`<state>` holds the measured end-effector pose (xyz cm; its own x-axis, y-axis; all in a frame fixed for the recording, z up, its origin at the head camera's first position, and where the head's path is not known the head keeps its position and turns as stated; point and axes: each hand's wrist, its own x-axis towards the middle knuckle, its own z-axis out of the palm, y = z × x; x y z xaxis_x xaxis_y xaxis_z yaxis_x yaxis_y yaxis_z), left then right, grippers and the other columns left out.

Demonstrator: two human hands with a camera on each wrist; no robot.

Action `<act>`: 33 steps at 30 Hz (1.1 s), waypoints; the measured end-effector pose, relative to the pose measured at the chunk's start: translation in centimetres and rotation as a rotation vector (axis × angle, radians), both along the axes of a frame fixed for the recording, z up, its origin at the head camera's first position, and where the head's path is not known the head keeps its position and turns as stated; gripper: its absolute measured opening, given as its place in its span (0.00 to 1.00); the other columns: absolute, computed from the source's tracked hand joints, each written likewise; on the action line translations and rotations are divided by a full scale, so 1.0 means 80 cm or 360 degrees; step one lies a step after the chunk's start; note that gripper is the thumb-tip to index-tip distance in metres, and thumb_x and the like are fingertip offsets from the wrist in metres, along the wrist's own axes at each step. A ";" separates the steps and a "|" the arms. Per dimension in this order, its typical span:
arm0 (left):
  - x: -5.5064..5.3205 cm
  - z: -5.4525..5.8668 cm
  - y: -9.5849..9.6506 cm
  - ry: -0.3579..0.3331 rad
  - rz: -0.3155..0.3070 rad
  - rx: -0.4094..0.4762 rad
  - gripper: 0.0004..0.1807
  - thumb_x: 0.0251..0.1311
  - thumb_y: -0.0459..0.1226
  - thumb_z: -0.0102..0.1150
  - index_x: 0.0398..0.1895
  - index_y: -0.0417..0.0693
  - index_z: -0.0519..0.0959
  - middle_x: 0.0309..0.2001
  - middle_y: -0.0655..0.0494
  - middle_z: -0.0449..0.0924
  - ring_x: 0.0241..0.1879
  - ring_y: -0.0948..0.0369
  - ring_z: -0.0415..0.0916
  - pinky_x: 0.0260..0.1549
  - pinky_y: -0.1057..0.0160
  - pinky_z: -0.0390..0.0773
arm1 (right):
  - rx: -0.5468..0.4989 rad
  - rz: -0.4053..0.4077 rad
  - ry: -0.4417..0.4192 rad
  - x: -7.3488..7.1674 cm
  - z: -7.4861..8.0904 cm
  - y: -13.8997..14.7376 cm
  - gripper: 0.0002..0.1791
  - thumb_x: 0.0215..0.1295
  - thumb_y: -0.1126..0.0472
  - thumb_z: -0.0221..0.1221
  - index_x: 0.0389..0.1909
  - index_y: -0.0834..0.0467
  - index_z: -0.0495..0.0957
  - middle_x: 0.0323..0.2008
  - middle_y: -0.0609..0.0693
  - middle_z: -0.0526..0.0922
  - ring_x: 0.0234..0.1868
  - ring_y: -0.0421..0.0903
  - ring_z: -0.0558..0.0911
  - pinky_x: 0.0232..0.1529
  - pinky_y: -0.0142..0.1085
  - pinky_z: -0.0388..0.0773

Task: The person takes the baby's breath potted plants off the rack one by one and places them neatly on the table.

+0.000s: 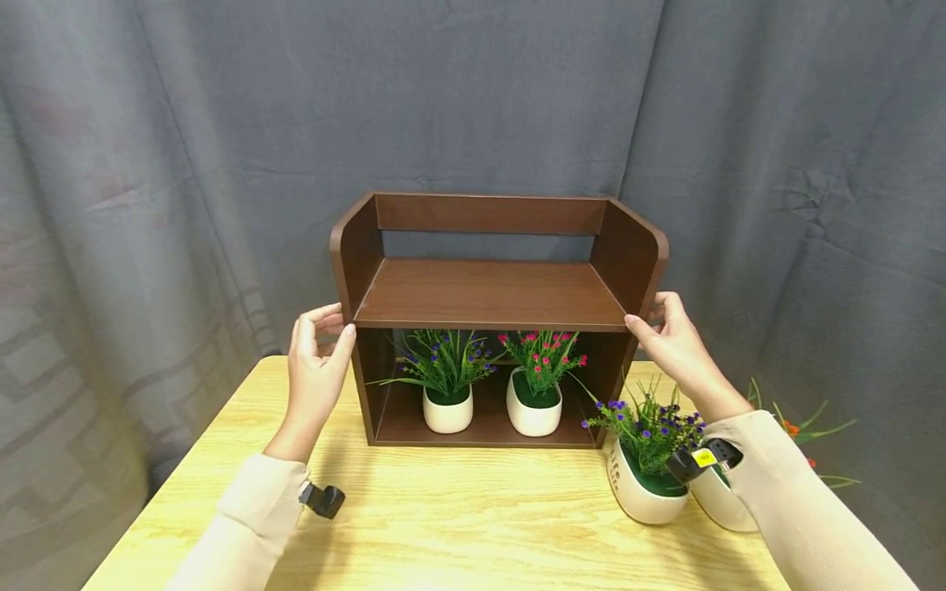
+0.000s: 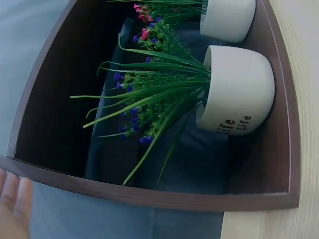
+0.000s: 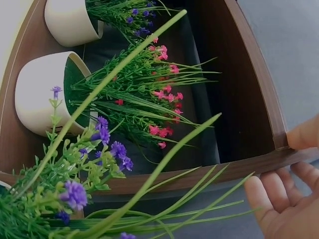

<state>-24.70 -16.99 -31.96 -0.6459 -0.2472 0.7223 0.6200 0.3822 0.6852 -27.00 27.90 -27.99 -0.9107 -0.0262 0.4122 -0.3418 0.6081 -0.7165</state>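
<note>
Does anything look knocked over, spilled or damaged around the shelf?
Nothing stands out. The shelf stands upright, and the purple-flowered plant and pink-flowered plant inside it sit upright. No spill or damage shows. The pot at far right is partly hidden by the right sleeve, so I can't check it fully.

Shelf (image 1: 488, 294) smooth, wood-grained; pots (image 1: 447, 417) smooth, plain-surfaced; tabletop (image 1: 443, 517) wood-grained; curtain (image 1: 488, 98) matt cloth.

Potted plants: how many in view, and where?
4: purple-flowered plant and pink-flowered plant on the lower shelf; second purple-flowered plant on the table at right; orange-flowered plant beside it, partly behind the right sleeve, which may hide more.
</note>
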 end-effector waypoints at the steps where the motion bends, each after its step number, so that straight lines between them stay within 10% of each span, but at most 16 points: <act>1: 0.004 0.003 0.003 0.0034 -0.0001 -0.0002 0.19 0.65 0.24 0.58 0.58 0.28 0.71 0.51 0.31 0.70 0.49 0.48 0.72 0.42 0.73 0.72 | -0.0004 0.0004 -0.0001 0.000 0.000 0.000 0.28 0.76 0.53 0.52 0.63 0.69 0.56 0.47 0.62 0.69 0.32 0.41 0.74 0.33 0.33 0.71; 16: 0.015 -0.005 0.021 0.0297 -0.0031 -0.0032 0.17 0.57 0.18 0.59 0.51 0.23 0.74 0.45 0.30 0.71 0.47 0.45 0.70 0.40 0.60 0.72 | -0.0022 0.0031 -0.0024 -0.003 -0.002 0.006 0.29 0.76 0.55 0.52 0.65 0.69 0.54 0.50 0.63 0.67 0.34 0.39 0.74 0.34 0.31 0.70; 25: -0.012 -0.037 0.026 0.0028 -0.0463 0.0067 0.23 0.63 0.21 0.58 0.62 0.31 0.70 0.53 0.41 0.74 0.51 0.51 0.73 0.45 0.69 0.73 | -0.0014 0.0029 -0.0044 -0.006 -0.002 0.006 0.29 0.76 0.55 0.52 0.66 0.68 0.54 0.53 0.65 0.66 0.35 0.40 0.75 0.35 0.32 0.70; 33: -0.013 -0.043 0.042 -0.0129 -0.0619 -0.0007 0.24 0.67 0.26 0.58 0.66 0.40 0.69 0.57 0.36 0.73 0.55 0.50 0.74 0.49 0.68 0.74 | -0.0017 0.0031 -0.0042 -0.008 -0.003 0.006 0.29 0.76 0.55 0.53 0.66 0.68 0.54 0.53 0.65 0.67 0.36 0.42 0.76 0.37 0.31 0.71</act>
